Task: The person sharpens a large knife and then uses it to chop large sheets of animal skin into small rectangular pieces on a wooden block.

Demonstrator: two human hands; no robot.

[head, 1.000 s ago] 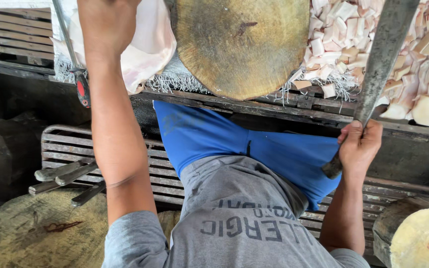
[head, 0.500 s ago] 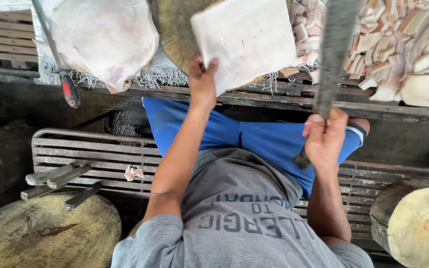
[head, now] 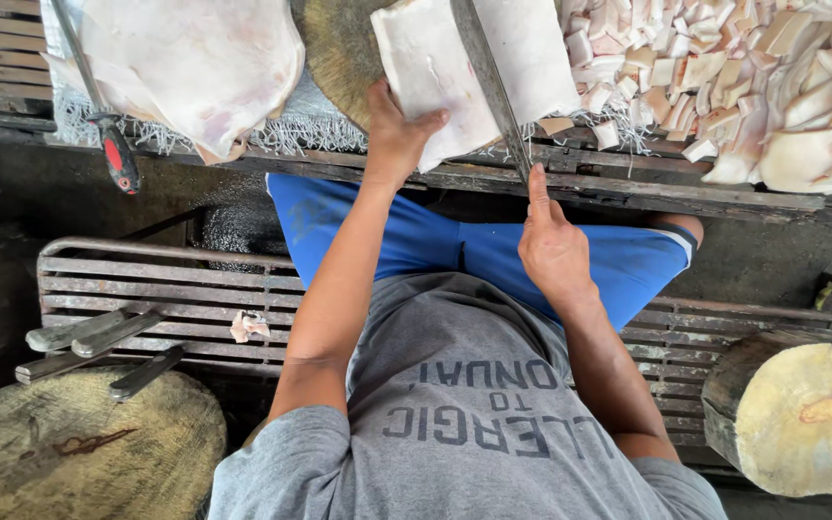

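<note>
Our long steel knife blade (head: 486, 77) and the pale slab of fatty meat (head: 474, 67) run off the far edge; our right hand (head: 553, 248) hides the handle.

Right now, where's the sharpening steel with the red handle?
The sharpening steel lies upper left in the head view, beside the pale sheet, hanging over the bench edge.
</note>
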